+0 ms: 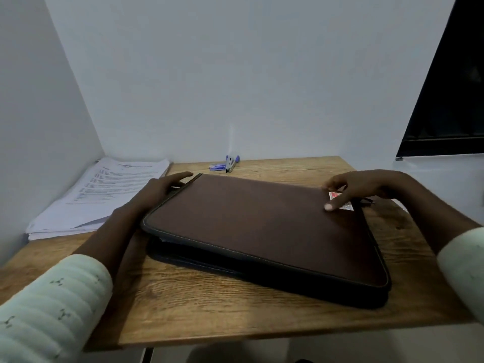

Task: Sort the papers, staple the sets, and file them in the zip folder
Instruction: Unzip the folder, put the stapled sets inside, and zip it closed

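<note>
Head view looks down on a wooden table (209,310) set into a pale corner of wall (235,74). A brown zip folder (262,226) lies flat in the middle of the table with its cover down, turned a little so that its near right corner points toward the table's front edge. Along the near side a dark gap shows between the cover and the base, so the zip there seems undone, though the blur makes this unsure.

At the folder's far left corner is the left hand (159,188), its fingers straight and laid along the edge, gripping nothing. Over the far right corner arches the right hand (366,186), loosely spread, with one fingertip (328,206) pressed on the cover. It touches the edge of a small white and red sticker (347,205) stuck there. Neither hand holds anything. Both forearms come out of pale ribbed sleeves (52,297) with a small dark print.

A loose stack of printed papers (104,189) lies in the far left corner of the table, beside the folder and against the wall, the sheets fanned unevenly. At the far edge, behind the folder and apart from it, sits a blue stapler (231,163) with a small blue staple box (217,167) just beside it. A dark pane (450,100) fills the upper right.
</note>
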`<state>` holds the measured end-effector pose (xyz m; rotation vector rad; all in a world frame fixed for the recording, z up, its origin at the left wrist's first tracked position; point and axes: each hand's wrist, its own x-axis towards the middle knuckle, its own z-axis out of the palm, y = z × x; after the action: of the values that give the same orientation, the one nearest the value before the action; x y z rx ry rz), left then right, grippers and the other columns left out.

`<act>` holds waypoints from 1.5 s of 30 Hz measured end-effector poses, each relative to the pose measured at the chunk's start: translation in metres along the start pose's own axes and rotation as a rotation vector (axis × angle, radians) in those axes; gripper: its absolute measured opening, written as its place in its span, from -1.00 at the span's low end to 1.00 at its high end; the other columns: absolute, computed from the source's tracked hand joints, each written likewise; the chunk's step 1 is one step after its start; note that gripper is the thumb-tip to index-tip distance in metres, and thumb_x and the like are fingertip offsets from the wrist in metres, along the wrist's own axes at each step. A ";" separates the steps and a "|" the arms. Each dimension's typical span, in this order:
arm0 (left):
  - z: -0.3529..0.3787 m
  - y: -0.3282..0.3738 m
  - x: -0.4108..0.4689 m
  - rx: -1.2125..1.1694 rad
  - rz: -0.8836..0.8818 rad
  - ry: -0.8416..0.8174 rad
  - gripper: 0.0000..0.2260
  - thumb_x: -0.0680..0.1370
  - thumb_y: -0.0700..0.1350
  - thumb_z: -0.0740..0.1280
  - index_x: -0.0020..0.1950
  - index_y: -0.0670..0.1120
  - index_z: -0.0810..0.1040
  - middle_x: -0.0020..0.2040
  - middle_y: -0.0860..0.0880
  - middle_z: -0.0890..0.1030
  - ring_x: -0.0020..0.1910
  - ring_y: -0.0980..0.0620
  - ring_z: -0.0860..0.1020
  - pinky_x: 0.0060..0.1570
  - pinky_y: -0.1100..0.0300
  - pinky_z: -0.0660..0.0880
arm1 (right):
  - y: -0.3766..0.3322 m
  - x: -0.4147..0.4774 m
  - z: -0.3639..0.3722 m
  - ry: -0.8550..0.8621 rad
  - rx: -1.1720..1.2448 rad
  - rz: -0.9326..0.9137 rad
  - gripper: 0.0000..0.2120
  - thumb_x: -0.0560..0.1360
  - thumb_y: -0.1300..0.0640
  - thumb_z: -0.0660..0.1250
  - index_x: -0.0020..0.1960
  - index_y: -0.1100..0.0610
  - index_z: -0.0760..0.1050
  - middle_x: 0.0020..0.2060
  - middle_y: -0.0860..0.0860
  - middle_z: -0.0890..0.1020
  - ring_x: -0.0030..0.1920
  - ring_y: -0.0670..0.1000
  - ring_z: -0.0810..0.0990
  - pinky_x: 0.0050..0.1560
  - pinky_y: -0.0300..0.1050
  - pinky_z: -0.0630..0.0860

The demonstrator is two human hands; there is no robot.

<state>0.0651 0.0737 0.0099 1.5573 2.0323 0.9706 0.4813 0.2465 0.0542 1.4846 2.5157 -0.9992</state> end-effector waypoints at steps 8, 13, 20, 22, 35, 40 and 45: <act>-0.003 0.013 -0.001 -0.299 -0.141 -0.027 -0.69 0.68 -0.02 0.20 0.42 0.02 0.42 0.27 -0.16 0.55 0.24 -0.08 0.53 0.14 0.13 0.47 | -0.006 -0.006 0.008 0.014 0.285 -0.040 -0.16 -0.06 -0.17 0.70 0.08 0.27 0.64 0.02 0.17 0.70 0.12 0.22 0.65 0.23 0.13 0.50; -0.001 0.045 0.005 -0.313 -0.006 0.081 -0.54 0.62 0.01 0.32 0.50 0.04 0.33 0.29 -0.09 0.52 0.29 -0.05 0.50 0.35 -0.03 0.42 | -0.015 -0.030 -0.025 0.240 0.536 -0.045 -0.18 -0.08 0.05 0.71 0.10 0.36 0.61 -0.02 0.28 0.69 -0.09 0.22 0.71 -0.09 0.00 0.66; -0.004 0.095 -0.001 -0.608 0.045 -0.022 -0.60 0.61 0.11 0.29 0.42 0.04 0.41 0.30 -0.08 0.53 0.25 -0.08 0.56 0.21 -0.10 0.54 | -0.083 -0.113 -0.062 0.871 0.432 -0.178 -0.53 0.15 0.23 0.62 0.05 0.09 0.67 -0.03 0.13 0.69 -0.08 0.07 0.65 -0.12 -0.13 0.62; -0.006 0.103 -0.005 -0.711 0.079 -0.055 -0.57 0.61 0.17 0.25 0.43 0.02 0.39 0.31 -0.10 0.55 0.21 -0.11 0.61 0.17 -0.16 0.57 | -0.108 -0.136 -0.055 1.057 0.178 -0.206 -0.53 0.15 0.14 0.65 0.03 -0.06 0.66 -0.02 0.01 0.68 0.00 0.00 0.61 0.00 -0.12 0.54; 0.033 0.062 -0.013 -0.714 -0.411 -0.072 -0.51 0.50 -0.44 0.37 0.37 -0.15 0.38 0.01 -0.20 0.58 -0.19 -0.06 0.60 -0.45 0.14 0.61 | -0.167 -0.115 0.193 0.367 -0.459 -0.581 -0.71 0.49 0.02 0.35 0.20 0.01 0.48 0.18 -0.01 0.44 0.15 0.02 0.37 0.13 0.06 0.42; 0.034 0.057 -0.014 -0.675 -0.409 -0.110 -0.58 0.50 -0.47 0.34 0.27 -0.13 0.41 -0.13 -0.18 0.60 -0.37 -0.05 0.61 -0.39 0.06 0.65 | -0.151 -0.071 0.147 0.337 0.031 -0.509 -0.88 0.46 -0.08 0.42 -0.06 -0.06 0.63 -0.14 -0.19 0.65 -0.13 -0.30 0.57 -0.07 -0.40 0.49; 0.037 0.055 -0.008 -0.613 -0.412 -0.126 -0.76 0.52 -0.44 0.33 0.10 -0.17 0.47 -0.13 -0.20 0.60 -0.36 -0.05 0.56 -0.34 0.05 0.65 | -0.072 -0.008 0.072 0.593 -0.005 -0.013 -0.80 0.45 -0.16 0.40 -0.12 -0.03 0.58 -0.01 -0.02 0.68 0.05 0.04 0.61 0.07 -0.08 0.51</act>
<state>0.1294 0.0835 0.0241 0.8187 1.6489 1.1438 0.4091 0.1772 0.0365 2.0063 2.8896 -0.6108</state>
